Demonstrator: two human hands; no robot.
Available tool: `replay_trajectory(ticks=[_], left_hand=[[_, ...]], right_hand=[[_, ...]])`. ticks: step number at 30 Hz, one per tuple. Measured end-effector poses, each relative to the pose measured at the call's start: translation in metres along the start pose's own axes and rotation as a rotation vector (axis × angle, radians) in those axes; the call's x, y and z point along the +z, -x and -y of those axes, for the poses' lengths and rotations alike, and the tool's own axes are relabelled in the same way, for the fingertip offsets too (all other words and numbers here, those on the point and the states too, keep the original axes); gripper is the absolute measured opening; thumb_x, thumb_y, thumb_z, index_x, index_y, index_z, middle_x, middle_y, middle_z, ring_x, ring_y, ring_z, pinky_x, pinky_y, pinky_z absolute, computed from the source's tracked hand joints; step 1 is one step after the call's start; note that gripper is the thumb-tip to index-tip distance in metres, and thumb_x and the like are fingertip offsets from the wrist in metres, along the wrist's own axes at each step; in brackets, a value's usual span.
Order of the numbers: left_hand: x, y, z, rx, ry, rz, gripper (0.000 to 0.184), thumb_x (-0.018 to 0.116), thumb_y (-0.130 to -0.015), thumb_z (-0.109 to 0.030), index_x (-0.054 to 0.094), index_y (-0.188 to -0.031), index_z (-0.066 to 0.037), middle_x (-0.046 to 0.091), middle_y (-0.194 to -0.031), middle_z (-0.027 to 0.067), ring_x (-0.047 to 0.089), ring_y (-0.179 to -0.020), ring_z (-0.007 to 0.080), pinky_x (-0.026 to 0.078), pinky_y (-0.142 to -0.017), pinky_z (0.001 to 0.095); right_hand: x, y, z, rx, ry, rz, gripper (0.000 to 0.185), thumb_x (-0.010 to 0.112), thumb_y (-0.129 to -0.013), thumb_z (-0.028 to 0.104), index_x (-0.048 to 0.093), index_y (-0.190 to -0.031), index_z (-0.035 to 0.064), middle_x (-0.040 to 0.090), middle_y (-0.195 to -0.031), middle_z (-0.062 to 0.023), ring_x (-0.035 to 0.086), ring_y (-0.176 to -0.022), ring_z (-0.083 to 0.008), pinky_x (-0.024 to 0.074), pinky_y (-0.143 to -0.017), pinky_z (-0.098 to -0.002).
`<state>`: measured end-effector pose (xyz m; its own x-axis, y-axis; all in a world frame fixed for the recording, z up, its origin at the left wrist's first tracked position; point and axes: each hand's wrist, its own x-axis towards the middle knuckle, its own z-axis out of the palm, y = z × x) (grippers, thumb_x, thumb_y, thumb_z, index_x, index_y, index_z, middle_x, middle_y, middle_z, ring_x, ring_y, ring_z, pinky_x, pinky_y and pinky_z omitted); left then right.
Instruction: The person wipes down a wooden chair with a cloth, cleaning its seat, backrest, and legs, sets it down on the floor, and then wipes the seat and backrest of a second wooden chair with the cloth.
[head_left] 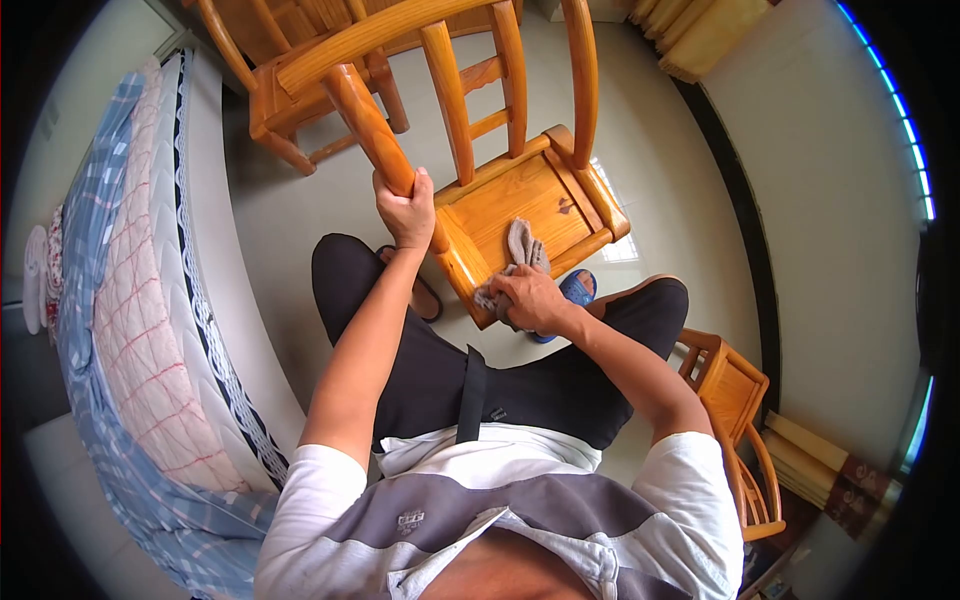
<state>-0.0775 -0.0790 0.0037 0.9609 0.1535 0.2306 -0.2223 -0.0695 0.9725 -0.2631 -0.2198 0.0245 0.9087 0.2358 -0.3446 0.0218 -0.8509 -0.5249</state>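
Note:
In front of me stands a wooden chair (500,220) with a glossy orange-brown finish, its slatted back toward the top of the view. My left hand (405,210) is wrapped round the chair's left back post (370,130). At the near edge of the seat, my right hand (530,298) grips a grey-brown cloth (520,250). Part of the cloth lies loose over the seat, and part is bunched under the fingers. A dark knot mark shows on the seat boards beyond it.
A bed (160,370) with a blue plaid cover runs along the left. Another wooden chair (290,100) stands at the upper left, and a smaller one (735,390) at the lower right. Yellow curtains (700,35) hang at the top right. Tiled floor (280,210) lies around the chair.

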Motion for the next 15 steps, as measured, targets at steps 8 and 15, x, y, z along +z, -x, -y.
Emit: replay_trajectory(ticks=[8, 15], left_hand=[[0.001, -0.001, -0.003, 0.005, 0.003, 0.008, 0.032, 0.068, -0.078, -0.018, 0.050, -0.096, 0.001, 0.057, -0.080, 0.0132, 0.058, -0.070, 0.0276, 0.047, -0.068, 0.0377], [0.002, -0.003, 0.003, 0.023, -0.035, -0.014, 0.032, 0.068, -0.078, -0.018, 0.050, -0.096, 0.002, 0.058, -0.079, 0.0149, 0.059, -0.069, 0.0293, 0.047, -0.067, 0.0394]], right_hand=[[-0.007, -0.020, 0.003, 0.109, 0.092, 0.077, 0.028, 0.057, -0.073, 0.013, 0.066, -0.100, 0.0136, 0.067, -0.087, -0.0136, 0.063, -0.089, -0.0322, 0.0495, -0.077, -0.0411], [0.006, -0.055, 0.050, 0.058, -0.384, -0.399, 0.029, 0.060, -0.071, 0.014, 0.066, -0.099, 0.0139, 0.065, -0.098, -0.0132, 0.058, -0.098, -0.0325, 0.0464, -0.082, -0.0424]])
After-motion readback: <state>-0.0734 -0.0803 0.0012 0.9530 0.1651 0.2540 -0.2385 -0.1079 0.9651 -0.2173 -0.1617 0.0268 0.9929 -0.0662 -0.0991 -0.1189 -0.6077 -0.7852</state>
